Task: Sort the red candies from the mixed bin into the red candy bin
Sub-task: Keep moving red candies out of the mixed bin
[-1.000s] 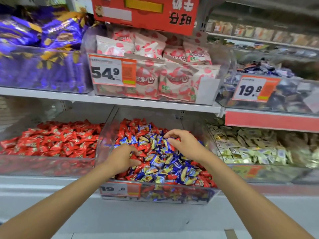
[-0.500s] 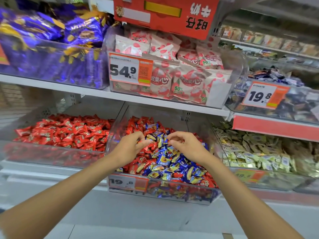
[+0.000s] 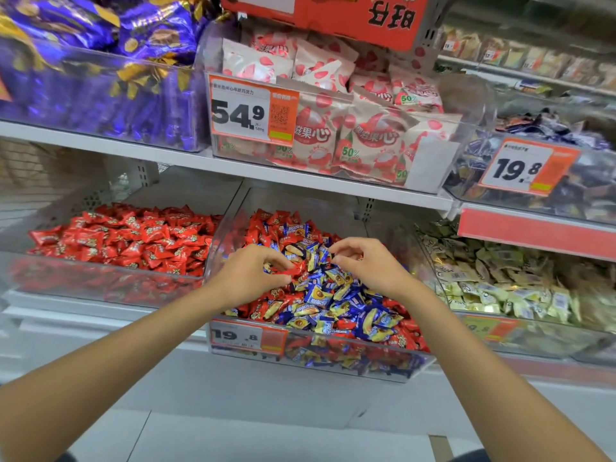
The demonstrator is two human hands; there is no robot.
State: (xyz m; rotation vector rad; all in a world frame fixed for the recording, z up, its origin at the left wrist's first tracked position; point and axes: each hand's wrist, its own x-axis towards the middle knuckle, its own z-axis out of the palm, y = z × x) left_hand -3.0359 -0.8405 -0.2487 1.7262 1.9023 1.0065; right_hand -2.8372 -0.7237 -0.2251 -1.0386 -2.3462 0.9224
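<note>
Red among blue

Head view: left hand [image 3: 250,276] pinches a red candy [image 3: 286,270] over the mixed bin [image 3: 224,235]; the right hand [image 3: 365,266] hovers just beside it, fingers curled, and I cannot tell if it holds anything. The red candy bin [image 3: 100,283] stands immediately left

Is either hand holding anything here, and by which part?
The left hand pinches a red candy between thumb and fingertips; which end cannot be told. Whether the curled right hand holds anything is unclear.

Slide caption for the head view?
Left hand pinches a red candy over the mixed bin, right hand beside it; red candy bin at left.
</note>
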